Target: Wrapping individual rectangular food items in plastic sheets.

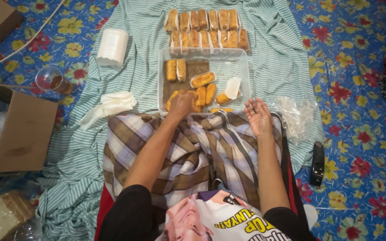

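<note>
A clear plastic tray lies on the striped cloth before my lap, holding several orange breaded rolls, some in white paper wraps. My left hand reaches into the tray's near edge, fingers curled over a roll there; whether it grips the roll is hidden. My right hand hovers palm-up, fingers apart and empty, just outside the tray's near right corner. Beyond the tray, two rows of wrapped rolls are lined up on the cloth.
A stack of white paper wraps and crumpled plastic gloves lie left of the tray. A plastic cup and cardboard boxes sit further left. Clear bags and a black remote lie at right. Bread slices sit bottom left.
</note>
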